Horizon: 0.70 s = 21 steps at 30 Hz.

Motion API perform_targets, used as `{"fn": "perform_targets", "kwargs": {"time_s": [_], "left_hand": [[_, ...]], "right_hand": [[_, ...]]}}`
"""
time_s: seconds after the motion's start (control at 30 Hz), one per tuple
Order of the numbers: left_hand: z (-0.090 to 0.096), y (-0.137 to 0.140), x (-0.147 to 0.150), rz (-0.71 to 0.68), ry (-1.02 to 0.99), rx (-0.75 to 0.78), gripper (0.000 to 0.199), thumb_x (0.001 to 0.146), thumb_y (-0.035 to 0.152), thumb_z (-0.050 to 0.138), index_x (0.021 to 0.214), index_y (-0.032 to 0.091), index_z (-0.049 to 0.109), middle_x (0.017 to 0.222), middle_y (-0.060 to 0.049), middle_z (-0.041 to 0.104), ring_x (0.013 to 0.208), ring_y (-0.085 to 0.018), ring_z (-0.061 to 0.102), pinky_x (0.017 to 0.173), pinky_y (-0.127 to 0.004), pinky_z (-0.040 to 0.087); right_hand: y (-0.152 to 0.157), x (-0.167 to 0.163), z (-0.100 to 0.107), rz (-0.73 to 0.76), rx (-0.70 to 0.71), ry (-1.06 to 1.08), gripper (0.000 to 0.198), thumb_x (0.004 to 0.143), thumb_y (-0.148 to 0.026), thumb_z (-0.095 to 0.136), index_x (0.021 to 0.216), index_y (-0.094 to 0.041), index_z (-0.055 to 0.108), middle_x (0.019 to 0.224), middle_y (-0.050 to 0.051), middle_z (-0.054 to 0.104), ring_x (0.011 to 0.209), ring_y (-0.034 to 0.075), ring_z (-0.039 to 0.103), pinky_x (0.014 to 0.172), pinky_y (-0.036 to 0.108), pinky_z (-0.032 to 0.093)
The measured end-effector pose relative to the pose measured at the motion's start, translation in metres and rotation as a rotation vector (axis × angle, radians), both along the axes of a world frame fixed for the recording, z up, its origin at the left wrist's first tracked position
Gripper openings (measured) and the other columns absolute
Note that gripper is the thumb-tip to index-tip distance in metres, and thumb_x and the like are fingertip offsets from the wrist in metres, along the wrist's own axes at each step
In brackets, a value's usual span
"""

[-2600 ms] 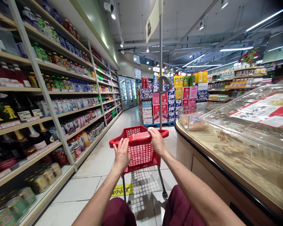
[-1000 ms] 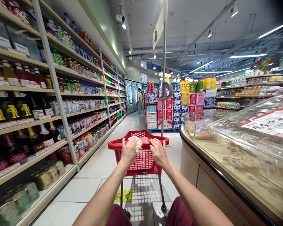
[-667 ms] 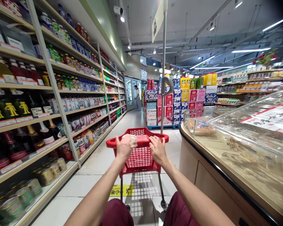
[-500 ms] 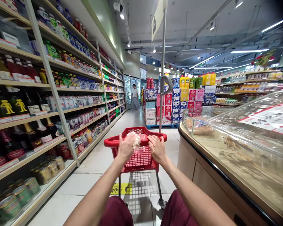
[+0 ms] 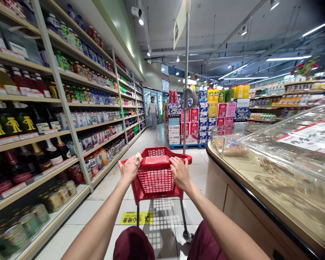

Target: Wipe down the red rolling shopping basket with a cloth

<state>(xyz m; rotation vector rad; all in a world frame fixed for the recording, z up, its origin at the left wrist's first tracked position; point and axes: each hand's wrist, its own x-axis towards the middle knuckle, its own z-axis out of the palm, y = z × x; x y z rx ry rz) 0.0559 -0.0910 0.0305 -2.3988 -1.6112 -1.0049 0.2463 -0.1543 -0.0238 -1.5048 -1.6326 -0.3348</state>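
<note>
A red plastic shopping cart [image 5: 156, 180] with a mesh basket and grey legs stands right in front of me. My left hand [image 5: 128, 169] is closed at the left part of its red handle, with a crumpled whitish cloth or tissue [image 5: 138, 159] poking out beside the thumb. Fingers curled over the bar, my right hand [image 5: 180, 172] grips the handle's right part. Between the hands, a flat red panel [image 5: 154, 159] shows on the handle. The cloth's exact kind is unclear.
Drink shelves [image 5: 89, 126] line the left side. A curved counter [image 5: 219, 173] with clear covers [image 5: 284, 144] stands close on the right. Ahead are stacked drink cartons [image 5: 189, 122] and a metal signpost [image 5: 187, 72]. A person [image 5: 152, 112] stands down the aisle; a yellow floor sign [image 5: 137, 217] lies below.
My left hand has moved left along the handle with the cloth, uncovering the red panel. My right hand keeps its place. The person ahead has shifted slightly and turned towards me.
</note>
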Motion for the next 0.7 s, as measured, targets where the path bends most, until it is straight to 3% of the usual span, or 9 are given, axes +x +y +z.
{"fn": "perform_targets", "kwargs": {"time_s": [0.03,0.1,0.2,0.37,0.43,0.57,0.7], "left_hand": [[0.0,-0.003,0.002,-0.009,0.003,-0.001,0.028,0.083,0.026,0.033,0.098,0.026,0.057,0.104,-0.003,0.065,0.097,-0.022,0.057,0.1,-0.061,0.015],[-0.003,-0.011,0.015,-0.155,0.047,0.083,0.029,0.082,0.023,0.034,0.101,0.026,0.056,0.108,-0.002,0.063,0.104,-0.019,0.053,0.103,-0.054,0.014],[-0.006,-0.02,0.028,-0.338,0.111,0.153,0.029,0.08,0.022,0.037,0.103,0.025,0.056,0.116,-0.002,0.059,0.114,-0.019,0.046,0.106,-0.053,0.007],[-0.001,-0.01,0.008,-0.026,-0.008,0.003,0.028,0.082,0.024,0.034,0.097,0.028,0.057,0.102,-0.001,0.065,0.099,-0.02,0.056,0.102,-0.058,0.012],[-0.002,-0.012,0.013,-0.067,0.018,0.01,0.028,0.082,0.024,0.034,0.097,0.028,0.057,0.102,-0.001,0.065,0.101,-0.02,0.055,0.103,-0.055,0.015],[-0.008,-0.021,0.027,-0.328,0.117,0.143,0.029,0.082,0.023,0.036,0.104,0.027,0.055,0.118,0.0,0.057,0.116,-0.018,0.044,0.107,-0.05,0.009],[-0.007,-0.012,0.007,-0.084,0.006,0.06,0.029,0.085,0.028,0.032,0.102,0.028,0.055,0.11,-0.002,0.062,0.104,-0.019,0.053,0.104,-0.056,0.007]], "right_hand": [[0.0,0.0,-0.001,-0.003,0.006,0.003,0.038,0.088,-0.028,0.027,0.116,-0.02,0.052,0.122,0.007,0.053,0.117,0.021,0.039,0.101,0.054,0.012],[-0.001,-0.001,-0.002,-0.012,0.018,0.001,0.038,0.088,-0.028,0.028,0.116,-0.02,0.052,0.121,0.007,0.053,0.117,0.022,0.04,0.101,0.054,0.013],[-0.004,0.002,-0.003,-0.008,0.026,-0.021,0.038,0.088,-0.027,0.028,0.118,-0.02,0.051,0.122,0.007,0.052,0.117,0.021,0.039,0.101,0.053,0.013],[-0.006,0.003,-0.004,0.01,0.023,-0.027,0.04,0.089,-0.027,0.025,0.117,-0.02,0.051,0.123,0.006,0.052,0.118,0.021,0.039,0.102,0.052,0.012],[-0.006,0.003,-0.005,-0.004,0.027,-0.015,0.04,0.089,-0.028,0.025,0.117,-0.019,0.051,0.123,0.006,0.052,0.118,0.021,0.039,0.102,0.052,0.011],[-0.005,0.007,-0.006,-0.01,0.017,-0.046,0.039,0.089,-0.028,0.026,0.118,-0.02,0.05,0.123,0.006,0.052,0.117,0.02,0.039,0.102,0.051,0.011],[-0.005,0.01,-0.007,-0.022,0.016,-0.041,0.039,0.089,-0.028,0.026,0.118,-0.021,0.051,0.124,0.005,0.051,0.119,0.02,0.038,0.103,0.05,0.011]]}}
